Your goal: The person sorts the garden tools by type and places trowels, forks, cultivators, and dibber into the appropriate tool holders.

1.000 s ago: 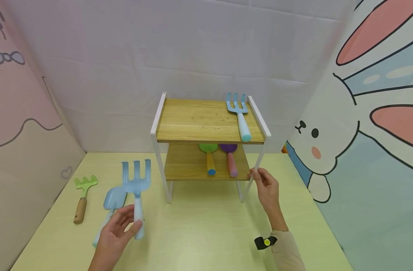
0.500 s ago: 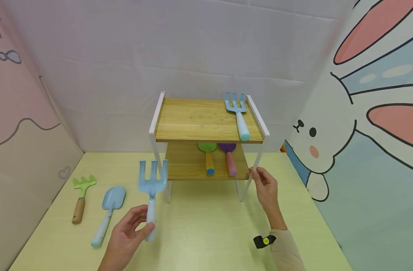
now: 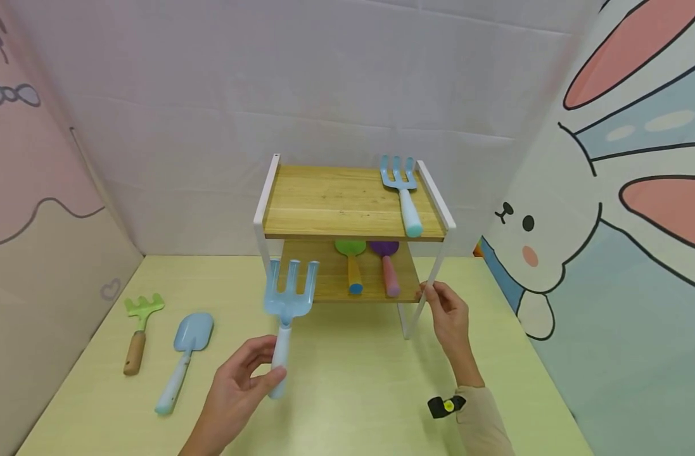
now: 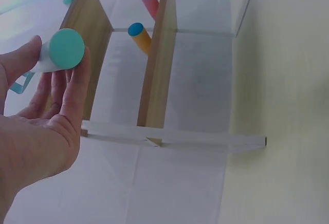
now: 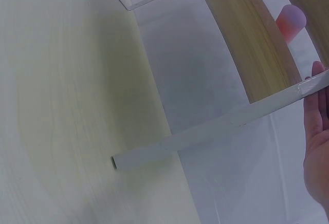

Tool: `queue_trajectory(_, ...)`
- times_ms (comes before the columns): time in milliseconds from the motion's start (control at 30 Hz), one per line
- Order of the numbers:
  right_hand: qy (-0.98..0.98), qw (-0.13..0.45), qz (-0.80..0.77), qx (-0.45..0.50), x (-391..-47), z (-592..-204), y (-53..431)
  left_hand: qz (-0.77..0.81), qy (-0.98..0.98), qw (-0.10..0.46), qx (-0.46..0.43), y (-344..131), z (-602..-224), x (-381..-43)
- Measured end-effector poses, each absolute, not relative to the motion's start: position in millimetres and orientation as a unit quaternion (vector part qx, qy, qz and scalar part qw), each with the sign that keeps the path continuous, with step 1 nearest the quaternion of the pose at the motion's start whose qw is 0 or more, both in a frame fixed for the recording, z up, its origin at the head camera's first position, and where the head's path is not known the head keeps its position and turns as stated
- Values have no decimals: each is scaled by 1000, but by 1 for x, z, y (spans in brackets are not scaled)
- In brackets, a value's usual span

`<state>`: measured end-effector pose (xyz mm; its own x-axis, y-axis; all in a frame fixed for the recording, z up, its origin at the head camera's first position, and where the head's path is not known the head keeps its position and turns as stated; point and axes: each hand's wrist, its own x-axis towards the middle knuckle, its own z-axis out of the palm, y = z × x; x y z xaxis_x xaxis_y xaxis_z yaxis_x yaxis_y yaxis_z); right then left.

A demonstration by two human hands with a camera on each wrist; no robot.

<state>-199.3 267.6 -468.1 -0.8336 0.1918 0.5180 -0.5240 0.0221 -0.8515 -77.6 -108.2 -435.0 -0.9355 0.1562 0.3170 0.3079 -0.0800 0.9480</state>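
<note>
My left hand (image 3: 239,389) grips a light blue hand fork (image 3: 289,305) by its pale handle, tines up, in front of the shelf's left side. In the left wrist view the turquoise handle end (image 4: 67,49) shows between thumb and fingers. My right hand (image 3: 451,320) pinches the right front leg (image 3: 436,266) of a two-tier wooden shelf (image 3: 324,202); the right wrist view shows fingers beside that white leg (image 5: 226,126). Another blue hand fork (image 3: 407,206) lies on the top board's right side. A yellow-handled green tool (image 3: 354,272) and a pink-handled purple tool (image 3: 389,275) lie on the lower board, their heads partly hidden.
On the table (image 3: 347,405), to the left, lie a small green rake (image 3: 138,339) with a wooden handle and a light blue trowel (image 3: 186,351). A pale cloth wall (image 3: 210,126) stands behind the shelf, with printed panels on either side.
My left hand has carried the blue fork rightward, away from the trowel, to in front of the shelf's left side. My right hand stays at the shelf leg.
</note>
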Motion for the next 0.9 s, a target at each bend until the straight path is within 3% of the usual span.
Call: queue_trajectory(900, -676, 267, 675, 124, -198, -469, 268, -712, -674, 18, -194, -69, -390, -107)
